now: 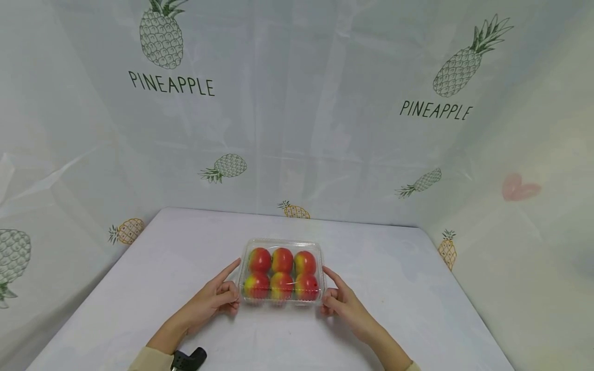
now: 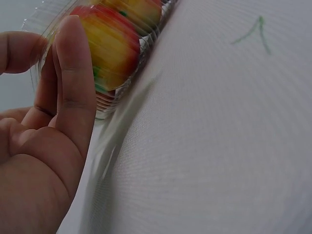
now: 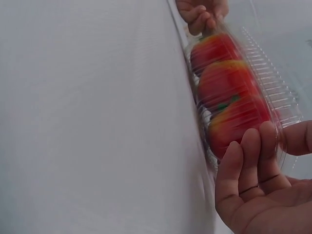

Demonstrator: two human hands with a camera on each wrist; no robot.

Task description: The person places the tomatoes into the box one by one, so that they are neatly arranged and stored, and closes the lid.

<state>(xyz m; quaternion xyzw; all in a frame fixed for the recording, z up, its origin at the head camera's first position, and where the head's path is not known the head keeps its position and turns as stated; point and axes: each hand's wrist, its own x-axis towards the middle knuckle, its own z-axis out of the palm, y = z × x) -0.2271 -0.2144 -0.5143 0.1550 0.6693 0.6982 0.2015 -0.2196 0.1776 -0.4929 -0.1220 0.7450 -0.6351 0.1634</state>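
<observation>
A clear plastic clamshell box point(image 1: 283, 304) with its lid down stands on the white table, close to its middle. Several red and yellow fruits point(image 1: 281, 260), apple-like, show through the plastic in two rows. On the box's left side my left hand point(image 1: 211, 304) holds the edge, index finger stretched along it and the other fingers curled. My right hand point(image 1: 345, 304) holds the opposite side in much the same way. Close up, the left thumb point(image 2: 73, 73) lies against the box's end. Fingertips point(image 3: 251, 144) of the right hand touch the plastic by the nearest fruit.
The white tabletop point(image 1: 394, 288) spreads around the box. Behind it and at both sides hangs a pale curtain point(image 1: 297, 129) printed with pineapples. A dark band point(image 1: 189, 359) circles the left wrist.
</observation>
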